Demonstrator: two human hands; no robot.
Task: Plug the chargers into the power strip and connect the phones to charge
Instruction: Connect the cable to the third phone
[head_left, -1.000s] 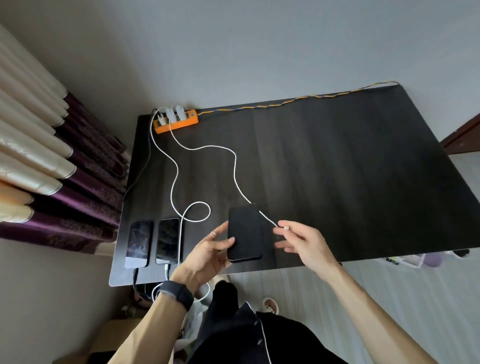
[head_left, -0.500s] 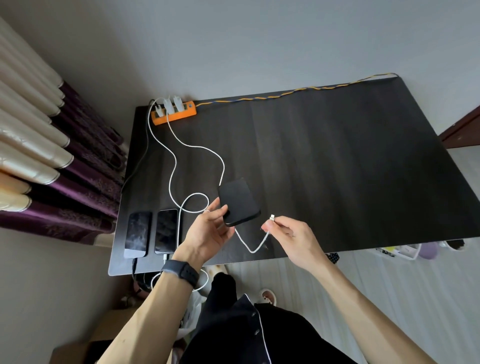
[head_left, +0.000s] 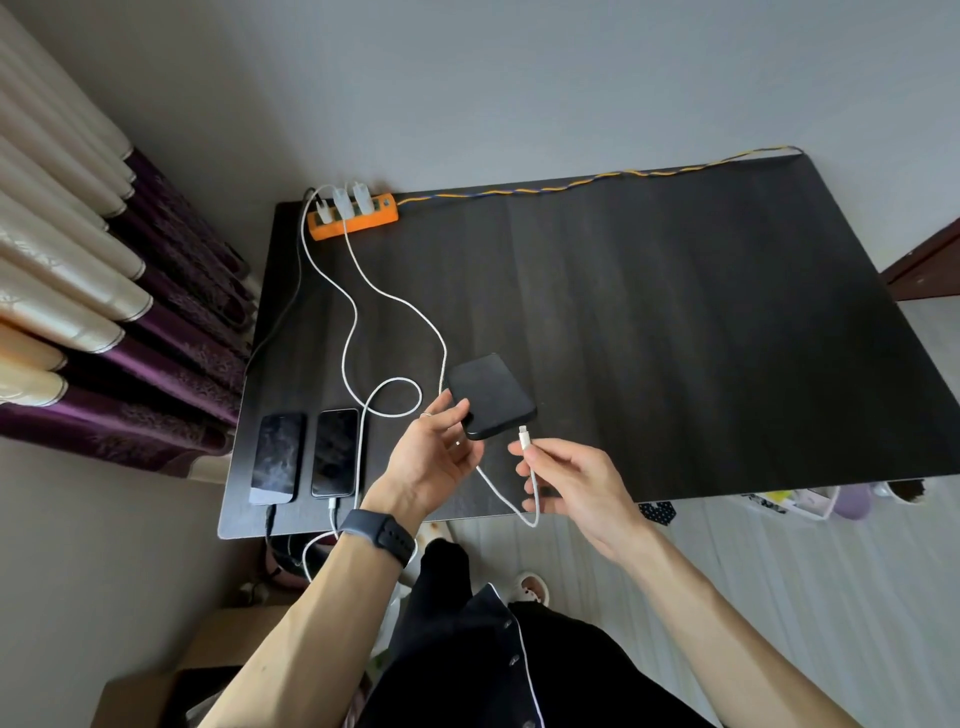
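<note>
Lower left: two phones (head_left: 306, 457) cabled | centre: left hand (head_left: 434, 457) grips third phone (head_left: 491, 396) | right hand (head_left: 571, 480) fingers pinch plug (head_left: 523, 435), unconnected

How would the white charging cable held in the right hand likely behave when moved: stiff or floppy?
Probably floppy: the white braided charging cable sags in a loop below the right hand and lies in curves across the dark wooden table. Likely light too, since a fingertip pinch holds it.

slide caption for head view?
Left hand lifts third phone; right hand aims cable plug at its port.
</note>
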